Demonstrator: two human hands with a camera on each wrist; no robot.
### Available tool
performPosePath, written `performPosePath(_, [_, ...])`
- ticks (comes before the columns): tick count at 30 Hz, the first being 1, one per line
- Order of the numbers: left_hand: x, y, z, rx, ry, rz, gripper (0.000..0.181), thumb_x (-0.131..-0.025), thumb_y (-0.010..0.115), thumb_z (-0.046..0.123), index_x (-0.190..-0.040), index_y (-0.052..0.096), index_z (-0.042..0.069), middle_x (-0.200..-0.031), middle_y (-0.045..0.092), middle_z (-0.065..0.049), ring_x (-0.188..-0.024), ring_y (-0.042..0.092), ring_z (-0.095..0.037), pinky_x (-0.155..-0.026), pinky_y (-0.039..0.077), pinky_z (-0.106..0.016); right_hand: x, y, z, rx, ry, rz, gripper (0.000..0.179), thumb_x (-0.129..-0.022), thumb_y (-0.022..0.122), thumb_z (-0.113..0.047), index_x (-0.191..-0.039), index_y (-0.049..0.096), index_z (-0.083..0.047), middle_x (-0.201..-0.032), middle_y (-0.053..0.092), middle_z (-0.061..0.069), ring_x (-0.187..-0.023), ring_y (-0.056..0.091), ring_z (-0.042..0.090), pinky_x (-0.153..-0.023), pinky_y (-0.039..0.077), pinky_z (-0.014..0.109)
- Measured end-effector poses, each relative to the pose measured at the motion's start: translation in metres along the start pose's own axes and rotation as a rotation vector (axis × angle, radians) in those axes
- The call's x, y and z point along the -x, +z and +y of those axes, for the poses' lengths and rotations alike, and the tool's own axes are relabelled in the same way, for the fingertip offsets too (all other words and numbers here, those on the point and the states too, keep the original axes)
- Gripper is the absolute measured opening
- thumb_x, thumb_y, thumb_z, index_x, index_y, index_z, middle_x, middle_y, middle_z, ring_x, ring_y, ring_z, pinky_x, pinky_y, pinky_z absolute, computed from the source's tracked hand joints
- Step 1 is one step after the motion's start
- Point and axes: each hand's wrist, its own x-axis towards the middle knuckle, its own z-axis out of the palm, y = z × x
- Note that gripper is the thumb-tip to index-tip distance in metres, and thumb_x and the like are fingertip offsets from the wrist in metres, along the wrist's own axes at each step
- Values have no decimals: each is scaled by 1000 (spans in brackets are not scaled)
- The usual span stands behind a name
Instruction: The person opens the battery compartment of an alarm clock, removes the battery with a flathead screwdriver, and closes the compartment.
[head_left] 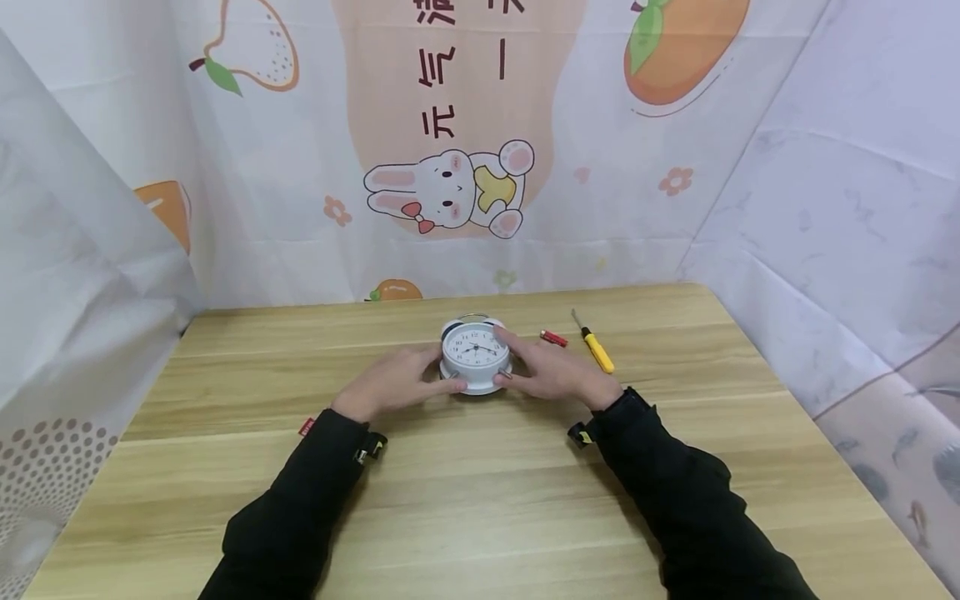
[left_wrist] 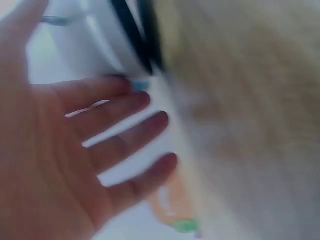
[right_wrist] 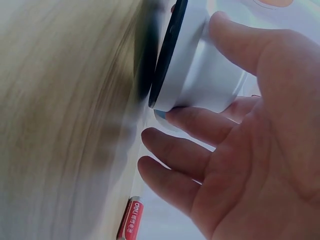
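A white twin-bell alarm clock (head_left: 476, 354) is held between both hands near the back of the table, its dial turned up toward the head camera. My left hand (head_left: 395, 379) grips its left side, thumb at the front and fingers toward the back. On the right side my right hand (head_left: 555, 367) grips it likewise, with one finger at the dial's edge. In the right wrist view the clock's dark back rim (right_wrist: 167, 57) is close over the wood, and the lower fingers (right_wrist: 170, 182) extend free of the body. The left wrist view is blurred.
A red battery (head_left: 553, 337) lies just right of the right hand. Beyond it rests a screwdriver with a yellow handle (head_left: 598, 353). Printed cloth curtains (head_left: 285, 183) stand behind the wooden table (head_left: 465, 500) and at both sides.
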Motion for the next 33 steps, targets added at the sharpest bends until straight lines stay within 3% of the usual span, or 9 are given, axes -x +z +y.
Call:
performPosePath(5, [7, -7, 17, -112, 0, 8, 51, -96, 67, 51, -120, 64, 7, -82, 56, 0, -72, 52, -14, -62, 43, -29, -3, 2, 0, -2, 3, -19, 95, -96, 66, -50, -164, 13, -10, -159, 39, 13, -138, 46, 23, -114, 38, 44])
performPosePath(8, [9, -8, 23, -156, -12, 20, 44, -96, 69, 46, -112, 66, 5, -76, 52, 3, -66, 48, -12, -57, 39, -26, -3, 3, 0, -3, 14, -24, 100, -95, 67, -52, -164, 9, -8, -158, 40, 14, -139, 45, 24, -114, 37, 45])
performPosePath(24, [7, -4, 29, -246, 12, -5, 34, -94, 73, 39, -88, 68, 6, -65, 52, 5, -58, 47, -10, -53, 37, -25, -2, 6, 1, -42, 25, -65, 101, -94, 69, -51, -164, 7, -13, -159, 37, 13, -140, 42, 27, -117, 32, 47])
performPosePath(33, [6, -2, 30, -254, 37, -11, 34, -91, 75, 36, -73, 61, 10, -59, 46, 7, -54, 43, -8, -51, 33, -24, 0, 4, -1, 10, 12, -70, 102, -94, 71, -46, -164, 4, -11, -156, 41, 18, -139, 44, 31, -116, 33, 48])
